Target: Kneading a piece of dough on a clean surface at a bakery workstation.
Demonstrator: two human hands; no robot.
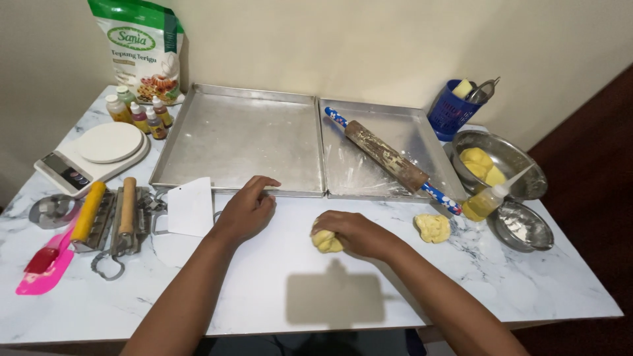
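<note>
the right hand (356,232) curls over a yellow dough lump (326,240) on the marble table (264,290), the lump peeking out at its fingertips, a second dough piece (432,227) lying apart to the right. the left hand (249,209) rests loose and empty, fingers bent, on the table at the front rim of the left tray (241,135), just beside a white scraper (190,206). beyond, a rolling pin (389,157) lies aslant in the right tray (422,132).

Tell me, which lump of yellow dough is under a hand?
The dough lump in the middle of the marble table, pressed under the right hand. The other lump lies bare further right, near the rolling pin, and more sits in the metal bowl.
</note>
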